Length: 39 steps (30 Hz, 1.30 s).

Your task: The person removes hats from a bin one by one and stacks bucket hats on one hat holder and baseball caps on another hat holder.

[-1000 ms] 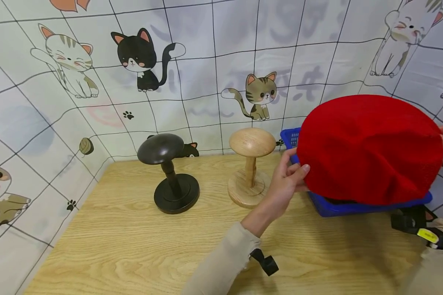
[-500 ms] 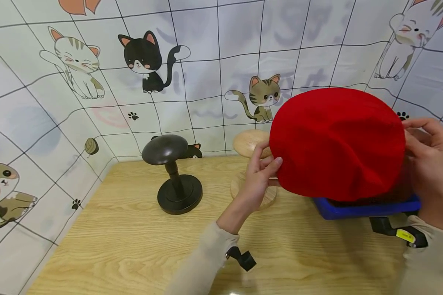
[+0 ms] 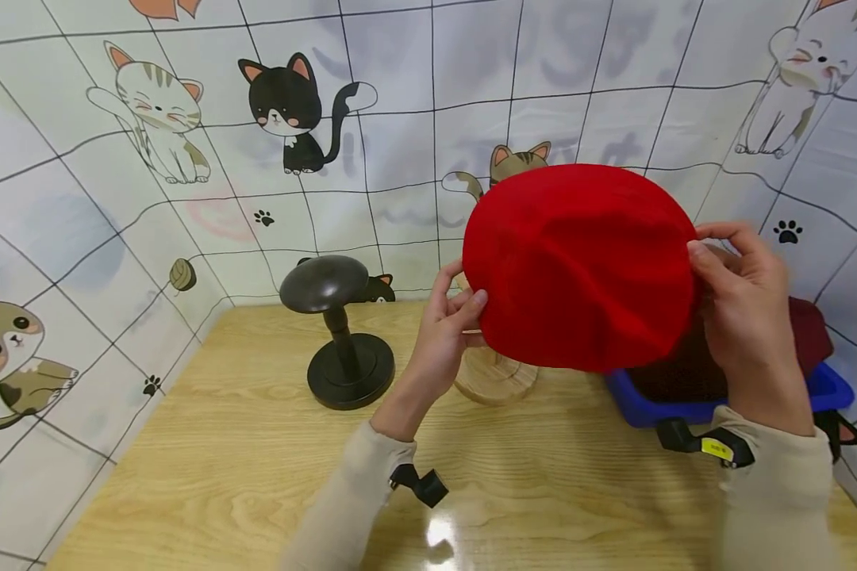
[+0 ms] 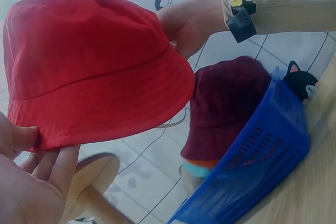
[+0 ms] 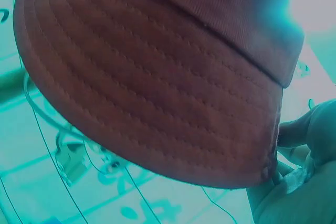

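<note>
A red bucket hat (image 3: pixel 578 270) is held up above the table between both hands, its crown towards the head camera. My left hand (image 3: pixel 439 341) pinches the brim on the left, thumb on one face and fingers beneath, as the left wrist view of the hat (image 4: pixel 94 66) shows. On the opposite side my right hand (image 3: pixel 746 309) pinches the brim between thumb and fingers. Stitched rows of the hat's brim (image 5: pixel 152 98) fill the right wrist view. Behind the hat stands a light wooden hat stand (image 3: pixel 496 377), its top mostly hidden in the head view.
A black hat stand (image 3: pixel 343 357) is on the wooden table (image 3: pixel 257 476), left of the wooden one. At the right sits a blue basket (image 3: pixel 674 412) holding a maroon bucket hat (image 4: pixel 226 103) and other hats. A cat-printed cloth (image 3: pixel 400 159) hangs behind the table.
Both hands have carried the red bucket hat leftwards, from over the blue basket to in front of the wooden hat stand. More of the basket now shows.
</note>
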Each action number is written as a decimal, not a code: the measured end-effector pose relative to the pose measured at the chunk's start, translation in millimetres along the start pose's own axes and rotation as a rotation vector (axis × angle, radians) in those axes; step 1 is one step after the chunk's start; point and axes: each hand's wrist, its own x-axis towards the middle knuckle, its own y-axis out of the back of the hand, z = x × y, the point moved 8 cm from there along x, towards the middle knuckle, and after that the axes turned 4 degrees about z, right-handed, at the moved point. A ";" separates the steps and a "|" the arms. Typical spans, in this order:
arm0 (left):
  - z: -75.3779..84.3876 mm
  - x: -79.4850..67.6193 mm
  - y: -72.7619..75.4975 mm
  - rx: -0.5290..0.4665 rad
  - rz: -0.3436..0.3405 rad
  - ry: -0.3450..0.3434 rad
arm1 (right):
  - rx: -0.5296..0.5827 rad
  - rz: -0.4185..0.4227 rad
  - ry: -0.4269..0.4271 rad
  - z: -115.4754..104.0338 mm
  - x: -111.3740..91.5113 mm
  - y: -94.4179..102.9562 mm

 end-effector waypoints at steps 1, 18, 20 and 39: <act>1.5 0.2 3.1 -0.003 0.005 -0.003 | -0.010 0.004 -0.003 2.5 0.5 -3.3; 9.9 6.5 57.2 0.015 0.097 -0.009 | -0.190 0.047 -0.130 60.0 12.8 -36.9; 8.7 8.0 62.5 0.010 0.101 0.003 | -0.181 0.060 -0.166 66.9 13.1 -35.3; -15.7 13.6 89.7 -0.013 0.205 0.104 | -0.120 0.130 -0.379 105.7 13.3 -29.7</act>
